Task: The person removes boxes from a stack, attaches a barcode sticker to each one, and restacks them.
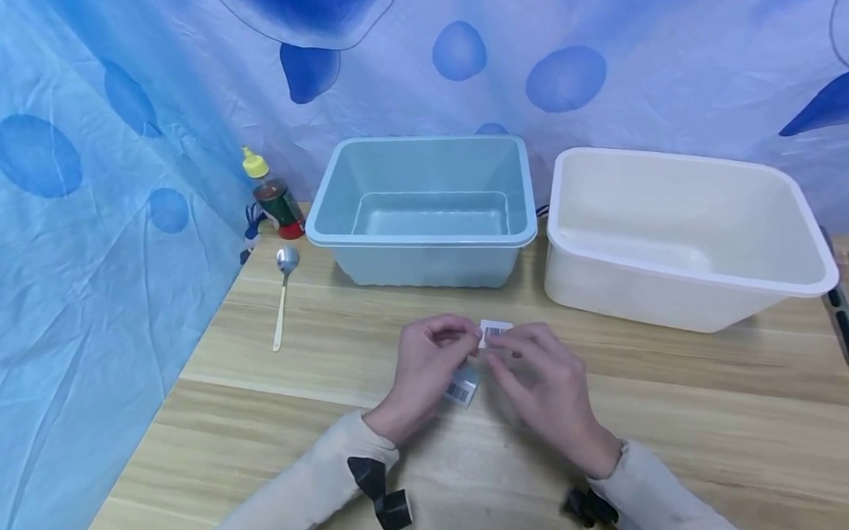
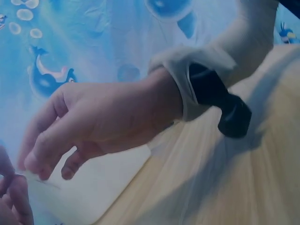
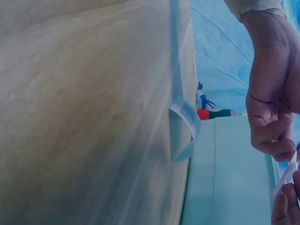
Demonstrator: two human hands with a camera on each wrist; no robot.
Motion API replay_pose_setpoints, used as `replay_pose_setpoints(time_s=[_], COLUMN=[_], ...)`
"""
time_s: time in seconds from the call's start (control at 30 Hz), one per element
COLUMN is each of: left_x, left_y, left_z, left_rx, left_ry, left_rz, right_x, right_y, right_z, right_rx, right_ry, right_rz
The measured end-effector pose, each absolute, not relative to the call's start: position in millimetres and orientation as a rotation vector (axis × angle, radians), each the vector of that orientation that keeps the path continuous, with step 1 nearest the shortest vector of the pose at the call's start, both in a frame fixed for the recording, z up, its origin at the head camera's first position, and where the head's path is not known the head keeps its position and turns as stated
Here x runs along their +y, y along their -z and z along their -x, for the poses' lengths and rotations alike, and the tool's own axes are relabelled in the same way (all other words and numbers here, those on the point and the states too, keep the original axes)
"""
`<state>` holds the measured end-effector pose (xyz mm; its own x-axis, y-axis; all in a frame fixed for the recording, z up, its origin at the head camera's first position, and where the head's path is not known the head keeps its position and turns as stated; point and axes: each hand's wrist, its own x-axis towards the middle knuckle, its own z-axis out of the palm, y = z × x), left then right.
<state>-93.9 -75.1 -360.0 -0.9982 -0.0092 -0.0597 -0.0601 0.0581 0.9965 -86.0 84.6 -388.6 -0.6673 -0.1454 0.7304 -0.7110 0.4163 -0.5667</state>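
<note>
Both hands, the left hand and right hand, pinch one barcode sticker between their fingers (another label lies underneath on the desk).

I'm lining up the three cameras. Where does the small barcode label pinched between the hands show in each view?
Head: barcode label, centre, pinched by left hand and right hand.
Left wrist: not clearly visible.
Right wrist: bottom right edge, between fingertips.
Shared landmark: blue tub, also in the right wrist view.
</note>
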Motion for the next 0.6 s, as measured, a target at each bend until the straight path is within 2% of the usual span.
replay_pose_setpoints(time_s=[0.13, 0.37, 0.6], left_x=[-79.4, -88.3, -94.0], left_y=[361.9, 362.8, 361.9], left_z=[94.2, 94.6, 94.1], left_rx=[2.316, 2.321, 2.340], left_ry=[-2.138, -2.204, -2.172], left_rz=[0.062, 0.093, 0.074], right_x=[89.9, 94.0, 87.7], right_y=[385.6, 379.8, 376.4], right_z=[87.1, 90.5, 99.8], right_rx=[-2.127, -2.367, -2.436], right_ry=[-1.296, -1.847, -2.110], right_rz=[-0.594, -0.248, -0.067])
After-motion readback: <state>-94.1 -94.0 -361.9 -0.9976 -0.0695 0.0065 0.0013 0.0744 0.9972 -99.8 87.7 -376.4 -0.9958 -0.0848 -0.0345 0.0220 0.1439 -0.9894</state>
